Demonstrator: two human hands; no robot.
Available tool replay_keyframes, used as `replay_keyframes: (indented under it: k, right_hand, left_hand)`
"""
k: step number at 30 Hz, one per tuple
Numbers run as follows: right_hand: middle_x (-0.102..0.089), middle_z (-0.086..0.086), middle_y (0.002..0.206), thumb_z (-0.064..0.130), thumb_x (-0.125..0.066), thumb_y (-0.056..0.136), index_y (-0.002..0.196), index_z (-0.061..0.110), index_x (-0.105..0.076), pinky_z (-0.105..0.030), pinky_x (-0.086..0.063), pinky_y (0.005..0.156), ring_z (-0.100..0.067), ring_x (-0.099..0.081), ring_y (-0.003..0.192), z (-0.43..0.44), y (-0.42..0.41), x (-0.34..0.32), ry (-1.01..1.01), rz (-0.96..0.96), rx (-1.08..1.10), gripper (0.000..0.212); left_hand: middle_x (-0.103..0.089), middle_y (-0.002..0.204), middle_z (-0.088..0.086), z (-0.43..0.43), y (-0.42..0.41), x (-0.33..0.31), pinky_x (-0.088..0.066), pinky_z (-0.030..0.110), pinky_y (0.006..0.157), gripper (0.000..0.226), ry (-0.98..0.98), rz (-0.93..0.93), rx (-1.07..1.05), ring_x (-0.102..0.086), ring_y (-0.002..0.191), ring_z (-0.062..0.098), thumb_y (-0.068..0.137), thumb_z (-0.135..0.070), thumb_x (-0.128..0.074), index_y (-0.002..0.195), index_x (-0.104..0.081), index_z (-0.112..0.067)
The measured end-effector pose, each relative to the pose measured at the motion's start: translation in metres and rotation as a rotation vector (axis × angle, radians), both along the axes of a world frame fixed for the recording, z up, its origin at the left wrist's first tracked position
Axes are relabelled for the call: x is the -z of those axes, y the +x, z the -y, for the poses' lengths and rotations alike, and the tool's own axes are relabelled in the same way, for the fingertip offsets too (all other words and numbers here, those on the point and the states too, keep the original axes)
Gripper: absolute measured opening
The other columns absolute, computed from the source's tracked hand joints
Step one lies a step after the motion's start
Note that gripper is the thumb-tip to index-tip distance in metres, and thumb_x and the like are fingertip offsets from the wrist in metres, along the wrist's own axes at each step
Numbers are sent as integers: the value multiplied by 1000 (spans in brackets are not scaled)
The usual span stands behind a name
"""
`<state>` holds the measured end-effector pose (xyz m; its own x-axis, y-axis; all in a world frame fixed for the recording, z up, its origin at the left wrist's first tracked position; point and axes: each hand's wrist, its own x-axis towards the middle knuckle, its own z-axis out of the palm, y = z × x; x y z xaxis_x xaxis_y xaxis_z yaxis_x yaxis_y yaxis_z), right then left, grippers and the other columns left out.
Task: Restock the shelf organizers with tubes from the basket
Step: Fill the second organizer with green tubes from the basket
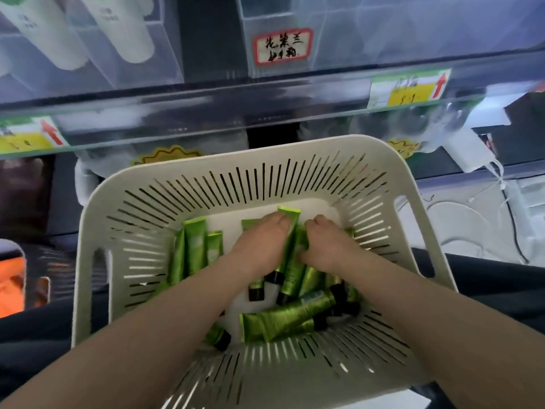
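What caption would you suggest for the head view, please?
Left hand and right hand reach among green black-capped tubes in a cream slotted plastic basket below clear shelf organizers.

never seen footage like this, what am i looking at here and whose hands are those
There is no machine here. The one picture comes from a camera worn on a person's head, looking down at their own bare hands. The left hand and right hand reach into a white slotted basket that holds many green tubes with black caps. The right hand's fingers curl round some tubes. The left hand lies on the pile beside it, and whether it grips is unclear. Above is a shelf with clear organizers. Some hold white bottles, and one carries a handwritten label.
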<state>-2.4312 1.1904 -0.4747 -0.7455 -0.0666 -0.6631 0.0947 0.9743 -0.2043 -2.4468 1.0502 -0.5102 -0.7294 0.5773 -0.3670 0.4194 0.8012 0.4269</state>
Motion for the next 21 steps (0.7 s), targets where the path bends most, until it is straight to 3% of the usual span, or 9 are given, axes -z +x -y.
replay_keyframes:
  k: [5, 8, 16, 21]
  right_hand:
    - [-41, -11, 121, 39, -63, 79, 126, 10, -41, -37, -41, 88, -27, -44, 112, 0, -8, 11, 9, 2, 22, 60]
    - [-39, -11, 123, 37, -62, 81, 128, 11, -40, -36, -40, 87, -26, -44, 112, 2, -10, 16, 52, -29, -4, 59]
    - [-40, -13, 125, 31, -65, 82, 130, 9, -39, -35, -39, 91, -27, -41, 115, 6, -12, 24, 75, -70, -22, 59]
    - [-39, -14, 123, 24, -64, 83, 125, 6, -44, -34, -39, 91, -28, -41, 113, 5, -12, 23, 23, -64, 25, 49]
  left_hand:
    - [-6, 158, 13, -10, -20, 9, -7, 27, 117, 74, -42, -4, 103, -9, 145, 23, 90, -6, -51, 150, -9, -6]
    - [-3, 159, 11, -15, -21, 14, -3, 26, 115, 76, -61, 24, 105, -7, 145, 22, 91, -9, -50, 150, -3, -8]
    - [-30, 142, 14, -20, -25, 8, -30, 32, 110, 78, -76, -41, 114, -32, 131, 25, 86, -16, -60, 148, -14, -5]
    - [-41, 125, 13, -13, -23, 4, -42, 33, 94, 52, -85, -38, 86, -42, 117, 25, 86, -12, -55, 134, -39, -5]
